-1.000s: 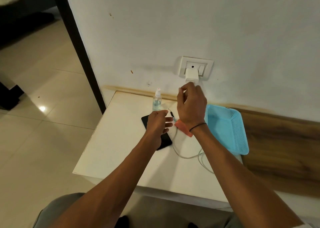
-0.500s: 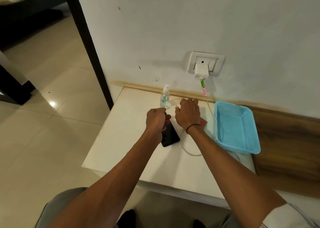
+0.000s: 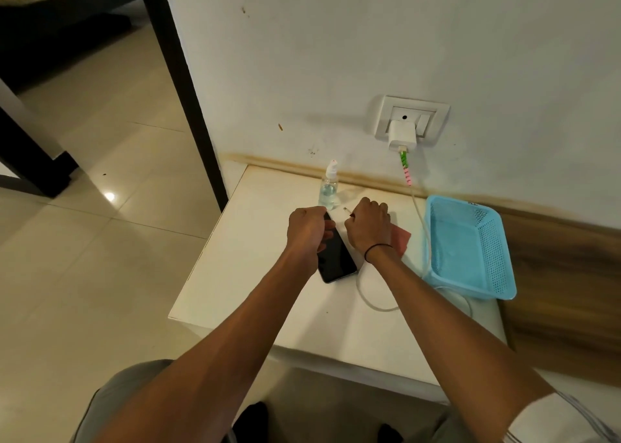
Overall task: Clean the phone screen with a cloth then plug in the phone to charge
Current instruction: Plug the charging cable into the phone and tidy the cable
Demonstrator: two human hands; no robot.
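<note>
Gripping the far end of the phone (image 3: 336, 257) with the left hand (image 3: 307, 229), pinning it flat on the table (image 3: 242, 274) so the port faces the plug. Pinching the cable (image 3: 369, 303) tip in the right hand (image 3: 368, 227), aimed phoneward. Cloth (image 3: 401, 239) set aside beside basket (image 3: 470, 251), charger (image 3: 402, 135) already socketed.

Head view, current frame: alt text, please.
Left hand holds a black slab phone on a white table; right hand pinches the white cable's plug near its top end. White wall charger is plugged in.
</note>
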